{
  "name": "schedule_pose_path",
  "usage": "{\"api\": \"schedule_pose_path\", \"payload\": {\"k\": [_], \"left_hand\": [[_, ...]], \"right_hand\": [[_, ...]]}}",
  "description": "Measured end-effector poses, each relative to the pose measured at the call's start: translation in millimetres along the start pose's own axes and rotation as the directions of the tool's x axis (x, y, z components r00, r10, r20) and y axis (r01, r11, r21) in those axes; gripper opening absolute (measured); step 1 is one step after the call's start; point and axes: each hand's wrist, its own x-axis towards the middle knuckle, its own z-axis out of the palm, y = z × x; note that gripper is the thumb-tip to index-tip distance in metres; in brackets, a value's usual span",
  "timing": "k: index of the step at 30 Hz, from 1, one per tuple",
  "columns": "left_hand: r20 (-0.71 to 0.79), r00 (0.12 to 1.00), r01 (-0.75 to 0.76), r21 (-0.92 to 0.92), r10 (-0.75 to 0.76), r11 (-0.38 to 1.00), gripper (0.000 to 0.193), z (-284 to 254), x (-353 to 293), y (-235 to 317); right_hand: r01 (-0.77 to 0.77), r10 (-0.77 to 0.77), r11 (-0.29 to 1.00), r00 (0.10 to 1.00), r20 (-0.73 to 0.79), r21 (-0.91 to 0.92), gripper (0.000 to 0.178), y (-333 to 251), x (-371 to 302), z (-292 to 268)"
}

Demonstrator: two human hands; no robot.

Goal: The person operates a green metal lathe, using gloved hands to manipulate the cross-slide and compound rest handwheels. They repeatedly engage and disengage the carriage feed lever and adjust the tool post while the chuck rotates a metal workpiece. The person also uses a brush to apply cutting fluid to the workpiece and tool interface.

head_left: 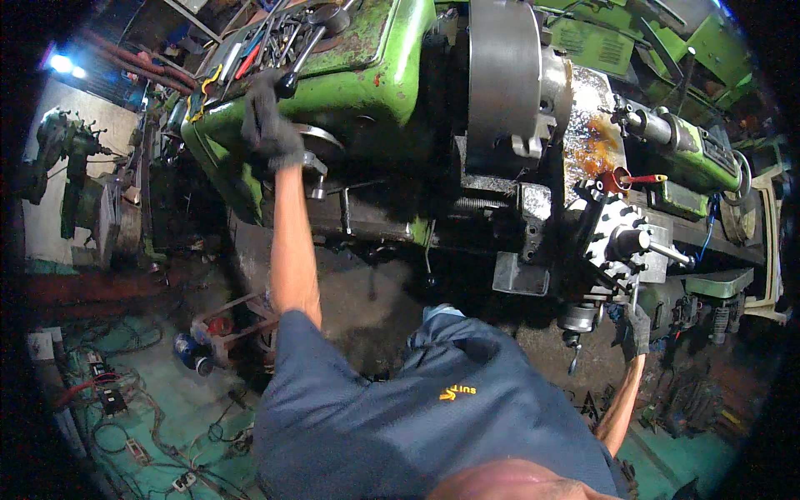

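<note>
My left hand (273, 129), in a dark grey glove, is raised at the front of the green lathe headstock (400, 75). Its fingers stretch upward beside the black knob (286, 85) of a metal lever; whether they touch it I cannot tell. Just right of the wrist is a round metal handwheel or dial (321, 137). My right hand (637, 332), also gloved, is closed round the lower end of a slim metal lever (635, 293) below the tool post (621, 237). The large steel chuck (504, 92) stands between my hands.
Loose hand tools (271, 42) lie on the headstock. A red cup (617, 179) with a red-handled brush sits behind the tool post. The tailstock (700, 154) is at right. Cables (158, 425) trail over the green floor at lower left.
</note>
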Motion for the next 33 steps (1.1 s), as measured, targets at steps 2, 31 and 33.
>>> {"api": "schedule_pose_path", "payload": {"k": [2, 31, 33], "left_hand": [[0.034, 0.974, -0.224, 0.027, 0.223, 0.974, 0.021, 54, 4, 2], [0.372, 0.853, -0.44, 0.131, 0.367, 0.889, 0.033, 38, -109, 62], [0.499, 0.816, -0.348, 0.021, 0.291, 0.937, 0.027, -3, -183, 68]], "right_hand": [[-0.009, 0.005, 0.998, 0.997, 0.071, 0.062, 0.031, 5, 5, -4], [0.095, -0.038, 0.929, 0.986, 0.163, -0.357, 0.022, -37, 39, 12], [0.097, -0.072, 0.987, 0.979, 0.19, -0.13, 0.023, -42, 37, 31]]}}
